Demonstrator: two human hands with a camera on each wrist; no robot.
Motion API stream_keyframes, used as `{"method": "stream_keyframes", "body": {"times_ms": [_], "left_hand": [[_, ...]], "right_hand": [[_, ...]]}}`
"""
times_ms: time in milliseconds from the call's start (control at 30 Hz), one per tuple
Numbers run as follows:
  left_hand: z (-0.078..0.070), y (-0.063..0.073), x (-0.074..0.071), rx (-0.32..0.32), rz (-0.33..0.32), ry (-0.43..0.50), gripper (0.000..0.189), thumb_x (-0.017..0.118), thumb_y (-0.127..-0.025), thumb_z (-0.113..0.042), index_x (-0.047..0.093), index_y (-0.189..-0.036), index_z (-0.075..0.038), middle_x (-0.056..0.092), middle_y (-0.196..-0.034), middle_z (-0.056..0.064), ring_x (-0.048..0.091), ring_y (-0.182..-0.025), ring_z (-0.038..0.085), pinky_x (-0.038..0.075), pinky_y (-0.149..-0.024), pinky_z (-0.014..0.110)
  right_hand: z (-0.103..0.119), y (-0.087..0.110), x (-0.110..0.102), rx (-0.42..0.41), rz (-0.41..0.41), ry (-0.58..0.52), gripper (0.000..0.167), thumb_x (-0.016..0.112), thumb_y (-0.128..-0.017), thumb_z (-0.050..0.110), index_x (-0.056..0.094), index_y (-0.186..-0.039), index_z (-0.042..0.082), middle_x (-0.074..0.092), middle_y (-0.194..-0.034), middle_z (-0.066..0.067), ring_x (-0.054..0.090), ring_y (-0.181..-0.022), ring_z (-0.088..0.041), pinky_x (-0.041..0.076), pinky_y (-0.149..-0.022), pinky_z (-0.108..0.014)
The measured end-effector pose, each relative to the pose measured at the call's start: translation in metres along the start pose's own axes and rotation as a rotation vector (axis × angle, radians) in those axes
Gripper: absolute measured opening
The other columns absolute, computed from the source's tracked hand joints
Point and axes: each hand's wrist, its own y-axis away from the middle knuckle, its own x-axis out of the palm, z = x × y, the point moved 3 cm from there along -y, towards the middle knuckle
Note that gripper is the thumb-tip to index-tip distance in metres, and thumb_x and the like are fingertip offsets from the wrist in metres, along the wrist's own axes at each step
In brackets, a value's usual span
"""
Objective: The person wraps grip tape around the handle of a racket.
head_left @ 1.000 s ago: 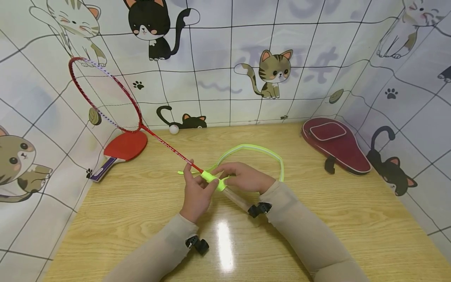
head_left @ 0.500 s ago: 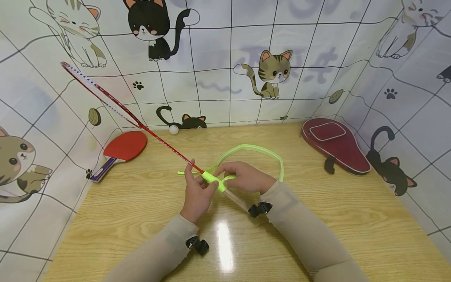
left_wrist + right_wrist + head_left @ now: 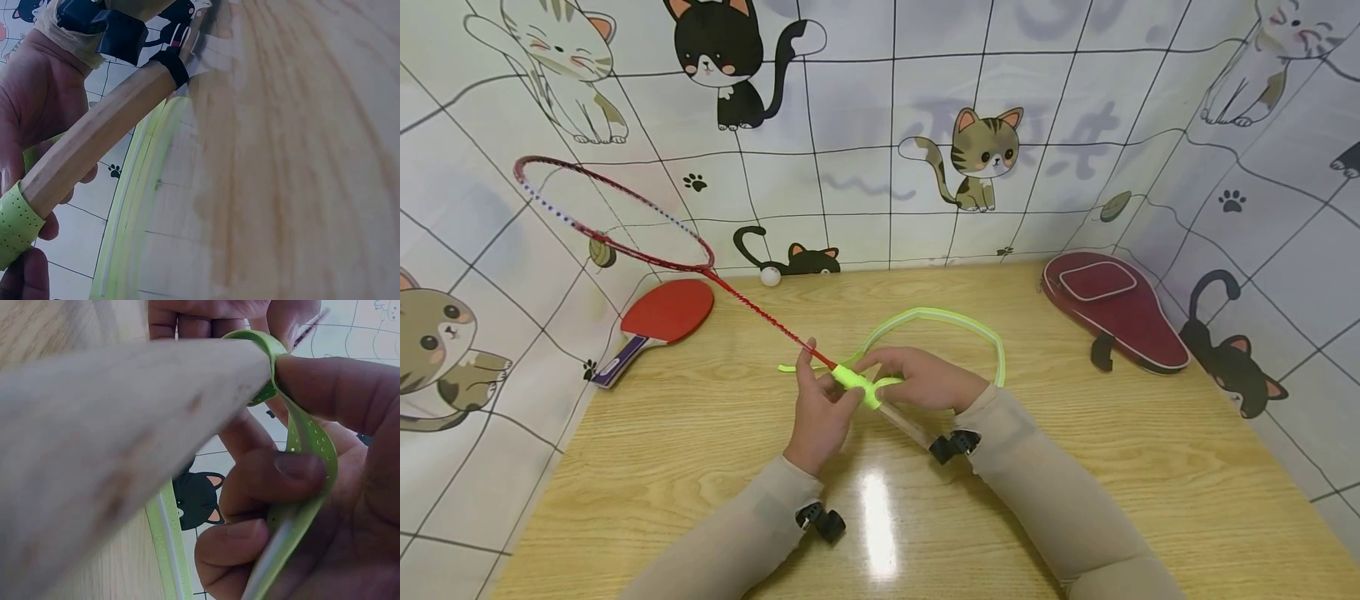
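The badminton racket [image 3: 760, 311] slants above the table [image 3: 655, 450], head [image 3: 610, 243] pointing far left, bare handle [image 3: 906, 424] near right. The left hand [image 3: 822, 412] pinches the taped grip [image 3: 850, 377], the right hand [image 3: 931, 379] the lime tape [image 3: 917, 312]; shaft markings look too blurred to read

Harsh white glare on the table [image 3: 878, 521], blurry handle [image 3: 119, 456] in right-wrist view.
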Motion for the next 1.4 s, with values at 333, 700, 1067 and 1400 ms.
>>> {"method": "stream_keyframes", "body": {"times_ms": [333,700,1067,1400], "left_hand": [[-0.0013,0.0005,0.0007,-0.019,0.009,-0.044,0.105,0.075,-0.095,-0.007,0.0,-0.165,-0.03,0.072,-0.117,0.021,0.074,-0.101,0.027,0.057,-0.087,0.031],[-0.0027,0.0008,0.0004,-0.042,-0.028,-0.033,0.099,0.068,-0.094,-0.002,0.003,-0.165,-0.027,0.07,-0.122,0.025,0.074,-0.106,0.031,0.056,-0.082,0.03],[-0.0009,-0.0006,-0.0001,-0.033,-0.032,0.008,0.097,0.064,-0.092,0.005,0.007,-0.164,-0.028,0.069,-0.123,0.029,0.073,-0.108,0.033,0.057,-0.084,0.029],[-0.001,0.0009,-0.0003,-0.036,-0.025,-0.045,0.101,0.071,-0.095,-0.007,0.002,-0.166,-0.028,0.072,-0.118,0.023,0.074,-0.101,0.029,0.056,-0.083,0.031]], "right_hand": [[0.0018,-0.0011,-0.0006,0.008,-0.049,0.108,0.045,0.075,-0.095,0.009,0.065,-0.138,0.02,0.074,-0.114,-0.001,0.069,-0.107,-0.018,0.055,-0.094,-0.043],[0.0026,0.0001,0.0015,0.002,-0.027,0.075,0.046,0.066,-0.099,0.003,0.065,-0.142,0.017,0.072,-0.117,-0.003,0.065,-0.108,-0.019,0.052,-0.097,-0.042],[0.0023,0.0,0.0029,0.007,0.023,-0.015,0.05,0.064,-0.099,0.0,0.06,-0.147,0.015,0.07,-0.136,-0.007,0.069,-0.119,-0.023,0.053,-0.102,-0.043],[0.0032,0.0,0.0004,0.001,-0.041,0.078,0.046,0.073,-0.095,0.004,0.065,-0.138,0.017,0.072,-0.127,-0.003,0.069,-0.116,-0.022,0.054,-0.1,-0.045]]}}
